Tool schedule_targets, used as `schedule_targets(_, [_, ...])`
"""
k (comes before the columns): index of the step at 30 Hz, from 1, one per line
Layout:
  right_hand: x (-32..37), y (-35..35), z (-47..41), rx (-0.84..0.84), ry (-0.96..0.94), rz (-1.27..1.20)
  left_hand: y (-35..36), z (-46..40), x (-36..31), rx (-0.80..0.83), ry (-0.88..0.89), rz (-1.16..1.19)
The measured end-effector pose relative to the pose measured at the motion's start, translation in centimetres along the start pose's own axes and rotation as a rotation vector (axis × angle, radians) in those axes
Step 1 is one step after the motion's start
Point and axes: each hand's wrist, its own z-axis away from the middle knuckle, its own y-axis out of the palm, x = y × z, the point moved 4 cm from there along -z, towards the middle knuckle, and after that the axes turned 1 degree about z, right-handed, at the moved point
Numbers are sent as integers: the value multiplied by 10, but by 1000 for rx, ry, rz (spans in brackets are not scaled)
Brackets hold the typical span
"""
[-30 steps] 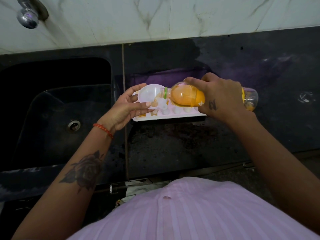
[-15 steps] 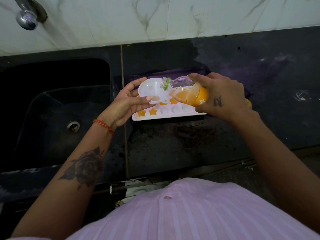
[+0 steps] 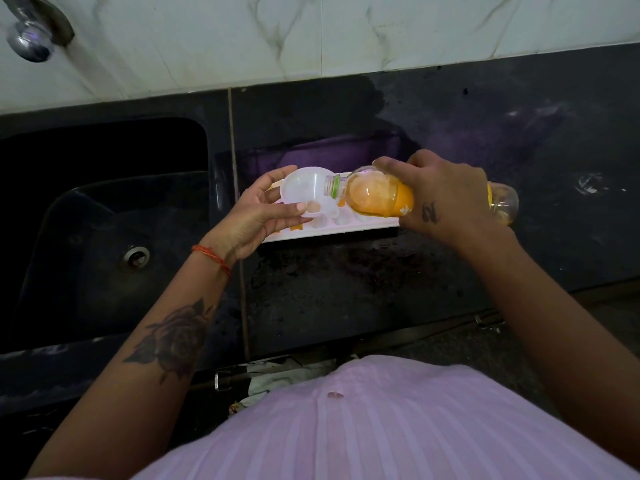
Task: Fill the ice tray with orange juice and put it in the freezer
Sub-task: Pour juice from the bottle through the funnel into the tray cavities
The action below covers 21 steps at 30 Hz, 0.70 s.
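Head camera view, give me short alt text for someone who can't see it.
A right hand tips a clear plastic bottle of orange juice into a white plastic funnel, held by the left hand over a white ice tray on a black counter.

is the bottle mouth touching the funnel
Cannot tell. In the head view the juice bottle mouth overlaps the white funnel rim, but contact or gap isn't plain.

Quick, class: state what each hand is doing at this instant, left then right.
Left hand: pinches the white funnel over the ice tray.
Right hand: grips the tilted juice bottle, its mouth in the funnel.
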Motion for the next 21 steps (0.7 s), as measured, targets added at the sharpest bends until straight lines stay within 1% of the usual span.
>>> schedule_targets(10, [0,-1,-7,-5,-25,18,3,0,-2,-21,-2,1])
schedule_targets(21, [-6,3,-4,9,32,-131,5,-2,-5,-7,6,24])
